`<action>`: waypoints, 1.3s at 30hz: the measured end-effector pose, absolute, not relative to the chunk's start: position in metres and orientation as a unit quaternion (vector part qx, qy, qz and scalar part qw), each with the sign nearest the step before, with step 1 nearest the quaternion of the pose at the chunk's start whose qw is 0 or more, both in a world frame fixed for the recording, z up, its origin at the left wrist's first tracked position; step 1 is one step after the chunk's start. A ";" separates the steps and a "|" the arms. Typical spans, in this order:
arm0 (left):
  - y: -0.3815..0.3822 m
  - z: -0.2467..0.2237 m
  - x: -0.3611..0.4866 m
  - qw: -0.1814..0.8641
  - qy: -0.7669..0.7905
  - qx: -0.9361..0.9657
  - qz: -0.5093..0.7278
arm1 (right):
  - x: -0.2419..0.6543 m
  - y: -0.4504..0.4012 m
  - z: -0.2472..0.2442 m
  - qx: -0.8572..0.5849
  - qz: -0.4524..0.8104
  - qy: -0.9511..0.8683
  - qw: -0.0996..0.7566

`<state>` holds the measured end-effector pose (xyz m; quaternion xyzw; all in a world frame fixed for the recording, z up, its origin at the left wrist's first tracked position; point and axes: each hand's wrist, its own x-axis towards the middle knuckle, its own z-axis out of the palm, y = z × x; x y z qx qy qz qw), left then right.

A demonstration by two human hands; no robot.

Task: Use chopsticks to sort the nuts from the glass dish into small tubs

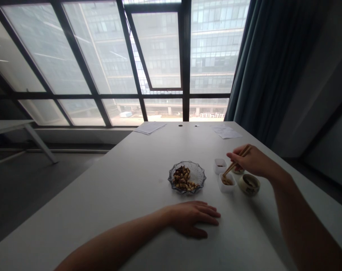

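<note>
My right hand [244, 158] grips a pair of wooden chopsticks [235, 163], whose tips reach down into a small white square dish [226, 188] with brownish food in it. Behind that dish stands a second white dish [219, 165] with a little dark content. A round ceramic bowl [249, 185] sits to the right, and another bowl is mostly hidden under my right hand. Palm down on the table, my left hand [193, 219] lies with fingers stretched out, holding nothing. Just beyond it is a scalloped glass plate [199, 174] bearing a heap of nuts [183, 177], mostly on its left side.
The white table [125, 180] runs away toward the windows. Loose papers lie at its far left [149, 128] and papers [226, 131] at its far right. A dark curtain [252, 71] hangs on the right; another table [11, 127] stands at the left.
</note>
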<state>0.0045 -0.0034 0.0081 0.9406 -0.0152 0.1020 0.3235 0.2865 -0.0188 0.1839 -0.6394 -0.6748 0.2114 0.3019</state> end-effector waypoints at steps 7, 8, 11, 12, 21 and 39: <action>-0.002 0.006 0.004 0.318 -0.022 0.942 0.108 | 0.299 -0.013 0.173 -0.677 0.189 -0.642 0.307; -0.001 0.005 0.004 0.316 -0.023 0.942 0.108 | 0.300 -0.013 0.173 -0.672 0.189 -0.642 0.317; -0.002 0.005 0.004 0.315 -0.022 0.943 0.109 | 0.295 -0.015 0.175 -0.635 0.202 -0.658 0.352; -0.002 0.004 0.004 0.315 -0.022 0.943 0.108 | 0.291 -0.016 0.176 -0.613 0.211 -0.671 0.360; -0.003 0.008 0.005 0.321 -0.023 0.941 0.107 | 0.238 -0.015 0.163 -0.511 0.317 -0.742 0.296; -0.002 0.010 0.002 0.328 -0.016 0.940 0.098 | 0.218 -0.004 0.147 -0.491 0.376 -0.723 0.307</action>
